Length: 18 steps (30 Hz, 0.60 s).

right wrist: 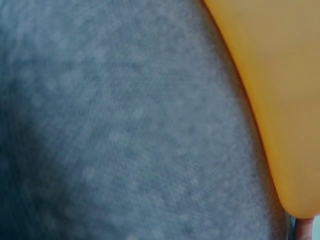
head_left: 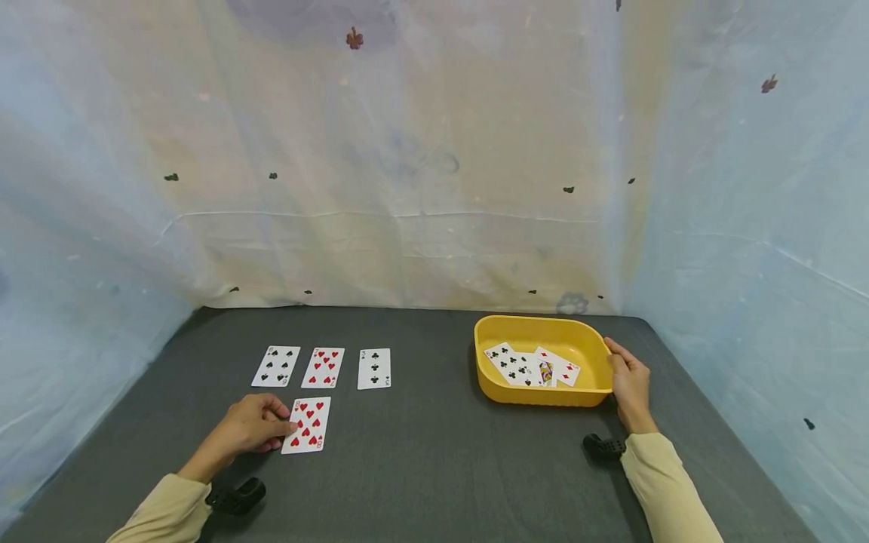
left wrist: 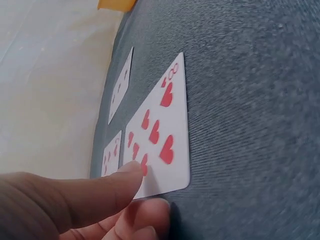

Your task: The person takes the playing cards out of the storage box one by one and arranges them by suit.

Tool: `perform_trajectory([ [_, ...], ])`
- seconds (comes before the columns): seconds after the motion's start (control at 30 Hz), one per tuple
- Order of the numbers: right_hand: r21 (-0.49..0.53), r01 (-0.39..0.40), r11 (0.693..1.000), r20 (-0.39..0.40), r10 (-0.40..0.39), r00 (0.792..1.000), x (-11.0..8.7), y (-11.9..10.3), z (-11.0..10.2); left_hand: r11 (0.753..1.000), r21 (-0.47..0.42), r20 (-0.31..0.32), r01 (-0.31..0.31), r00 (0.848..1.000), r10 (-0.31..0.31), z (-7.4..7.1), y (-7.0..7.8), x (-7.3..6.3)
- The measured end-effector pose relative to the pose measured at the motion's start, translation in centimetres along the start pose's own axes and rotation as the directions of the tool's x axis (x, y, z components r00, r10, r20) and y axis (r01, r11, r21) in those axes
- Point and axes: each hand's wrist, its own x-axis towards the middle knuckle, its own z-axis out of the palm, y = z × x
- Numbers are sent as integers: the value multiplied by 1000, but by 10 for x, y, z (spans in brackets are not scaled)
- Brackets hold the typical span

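- Watch your pinch on the eight of hearts [head_left: 308,426]: your left hand [head_left: 251,424] has it only near one edge, so an uneven squeeze could let it swing or slip.
- Take care around the heart card [head_left: 323,368], well left of the yellow tray [head_left: 536,397]: it sits just beyond the eight, so a forward nudge could slide one over the other.
- Your right hand [head_left: 630,381] grips the tray's right end; a pull or tilt there could shift the loose cards [head_left: 504,360] inside, which overlap one another.
- The eight lies left of the tray and closer to you than it, at your left thumb and fingertips, with most of its face reaching out from them toward the tray's side. Whether it rests fully flat on the table [head_left: 434,467], you cannot tell from these views.
- Left of the tray, three cards lie in a row: three of clubs [head_left: 375,369] nearest it, the heart card next, the spade card [head_left: 276,366] farthest.
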Motion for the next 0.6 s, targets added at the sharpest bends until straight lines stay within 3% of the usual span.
perform_trajectory([
  [0.23, 7, 11, 1000, -6, -11, 1000, 0, 0, 1, 999, -5, 6, -33, 999, 34, -6, 3, 1],
  [0.37, 9, 15, 1000, -13, -15, 1000, 1, 1, 1, 998, -23, 43, -53, 998, 54, -8, 7, 0],
  [0.5, 4, 16, 1000, -20, -16, 1000, 1, 2, 1, 994, -48, 89, -103, 990, 107, -8, 11, 3],
  [0.6, -8, 12, 1000, -22, -13, 1000, 1, 2, 1, 984, -96, 140, -150, 977, 163, -8, 14, 7],
])
